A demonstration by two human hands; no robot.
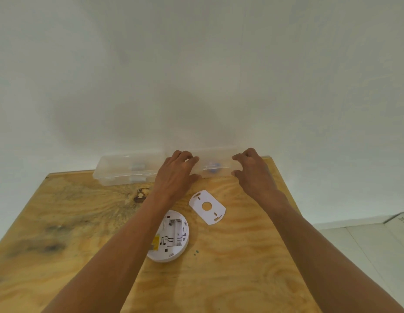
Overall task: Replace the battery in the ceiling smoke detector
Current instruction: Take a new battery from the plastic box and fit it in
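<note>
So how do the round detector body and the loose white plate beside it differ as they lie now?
The detector body is round and thick, its open side up showing an empty battery bay; the plate is flat and thin with a centre hole. A forearm partly covers the detector body; the plate lies fully visible. Both are white, on the wooden table.

A single wide-angle view from a camera worn on the person's head, looking forward and steeply down. A plywood table [230, 279] fills the lower half of the frame, close below the lens. A white wall [196, 64] fills the upper half, bowed by the lens. Both forearms enter from the bottom edge. A strip of pale floor [377, 249] shows at lower right.
</note>
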